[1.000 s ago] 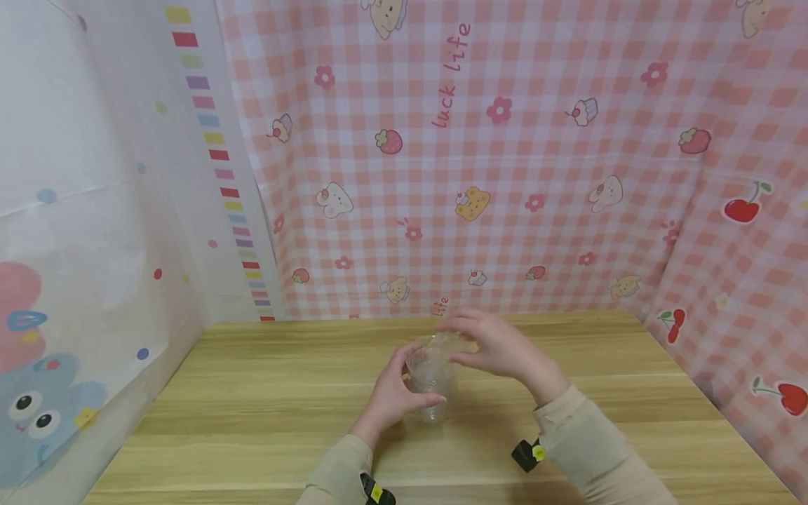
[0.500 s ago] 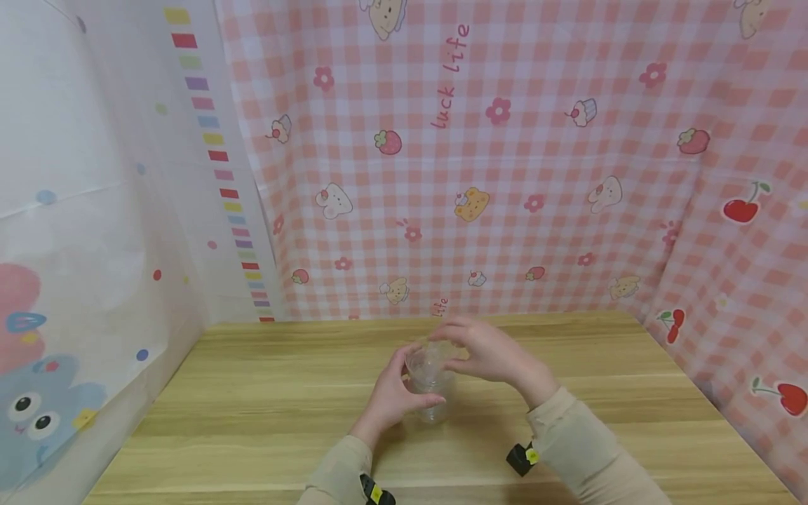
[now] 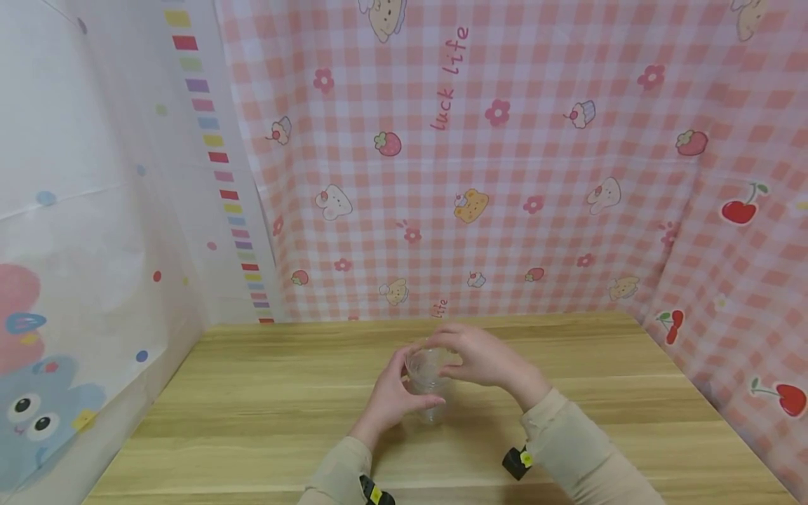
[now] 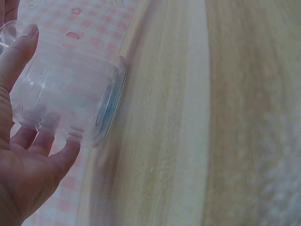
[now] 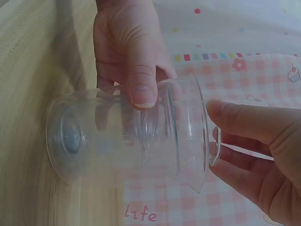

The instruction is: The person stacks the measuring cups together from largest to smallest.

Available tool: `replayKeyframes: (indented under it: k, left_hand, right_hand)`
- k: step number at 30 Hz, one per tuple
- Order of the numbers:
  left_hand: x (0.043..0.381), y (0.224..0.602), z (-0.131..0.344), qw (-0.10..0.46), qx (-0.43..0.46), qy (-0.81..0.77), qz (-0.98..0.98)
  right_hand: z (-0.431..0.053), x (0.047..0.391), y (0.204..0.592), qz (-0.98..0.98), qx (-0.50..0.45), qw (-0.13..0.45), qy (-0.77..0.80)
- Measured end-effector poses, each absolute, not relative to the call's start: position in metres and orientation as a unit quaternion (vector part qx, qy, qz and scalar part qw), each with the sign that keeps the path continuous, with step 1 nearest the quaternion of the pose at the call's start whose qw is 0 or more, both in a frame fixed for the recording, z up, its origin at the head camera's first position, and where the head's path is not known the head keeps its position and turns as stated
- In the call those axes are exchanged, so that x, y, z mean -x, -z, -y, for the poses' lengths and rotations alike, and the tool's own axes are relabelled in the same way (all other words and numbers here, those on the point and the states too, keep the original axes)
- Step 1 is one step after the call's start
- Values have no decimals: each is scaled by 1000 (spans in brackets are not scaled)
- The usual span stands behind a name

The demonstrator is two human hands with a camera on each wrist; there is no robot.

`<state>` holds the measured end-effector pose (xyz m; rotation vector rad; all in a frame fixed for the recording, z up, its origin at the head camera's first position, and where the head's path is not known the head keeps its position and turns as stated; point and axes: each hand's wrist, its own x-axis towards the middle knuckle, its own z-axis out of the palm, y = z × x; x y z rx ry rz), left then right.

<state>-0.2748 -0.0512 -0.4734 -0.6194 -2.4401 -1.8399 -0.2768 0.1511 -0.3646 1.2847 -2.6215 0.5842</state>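
A clear jar (image 3: pixel 432 415) stands upright on the wooden table, its round base (image 5: pixel 70 134) showing in the right wrist view. My left hand (image 3: pixel 391 396) grips its side, thumb in front and fingers around the back. A second clear vessel, a cup with a small pouring lip (image 5: pixel 195 186), sits partly inside the jar's mouth, its wide rim (image 5: pixel 205 132) above the jar's own. My right hand (image 3: pixel 486 356) pinches a thin clear loop (image 5: pixel 216 146) at the top, thumb on one side and fingers on the other. Transparency blurs where the two vessels meet.
The wooden table (image 3: pixel 265 407) reaches back to a pink checked cloth (image 3: pixel 524 231). A white patterned sheet (image 3: pixel 126 266) hangs on the left, and more pink cloth with cherries (image 3: pixel 738 280) on the right. Black wrist cameras (image 3: pixel 517 463) are strapped at both sleeves.
My right hand has moved down and slightly left, lowering the clear cup further into the jar. My left hand has stayed around the jar.
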Motion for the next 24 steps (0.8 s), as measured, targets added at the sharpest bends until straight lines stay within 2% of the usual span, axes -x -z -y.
replayKeyframes:
  k: [24]
  left_hand:
    - [274,473,50,13,200,590,782]
  right_hand:
    - [-141,280,369,882,-440,59,-158]
